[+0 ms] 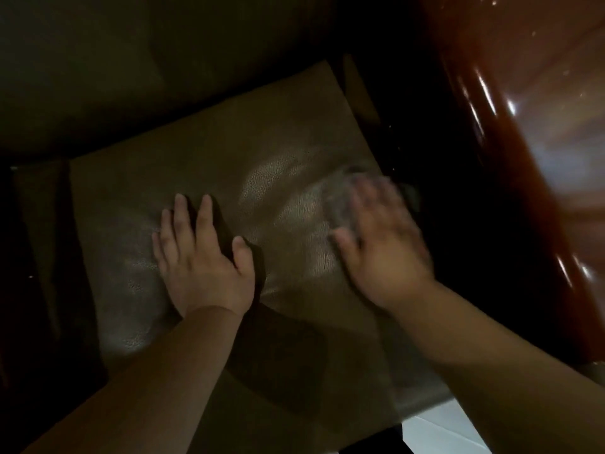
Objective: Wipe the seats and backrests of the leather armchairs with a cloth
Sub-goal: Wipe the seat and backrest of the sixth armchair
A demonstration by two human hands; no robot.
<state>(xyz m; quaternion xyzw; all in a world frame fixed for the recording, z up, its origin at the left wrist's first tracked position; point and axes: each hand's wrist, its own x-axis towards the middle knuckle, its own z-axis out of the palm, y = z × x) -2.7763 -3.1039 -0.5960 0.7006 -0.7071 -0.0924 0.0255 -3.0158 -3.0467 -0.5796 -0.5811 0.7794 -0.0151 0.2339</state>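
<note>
A brown leather seat cushion [203, 152] of an armchair fills the middle of the head view, with the dark backrest [131, 67] above it. My left hand [199, 257] lies flat on the cushion, fingers straight and spread. My right hand [383, 244] is blurred by motion near the cushion's right edge and presses a greyish cloth [340, 204] onto the leather with flat fingers. Most of the cloth is hidden under the hand.
A glossy red-brown wooden armrest [510, 142] runs down the right side. A dark gap [425, 142] separates it from the cushion. A second dark armrest side [39, 240] stands at the left. White floor [442, 430] shows at the bottom right.
</note>
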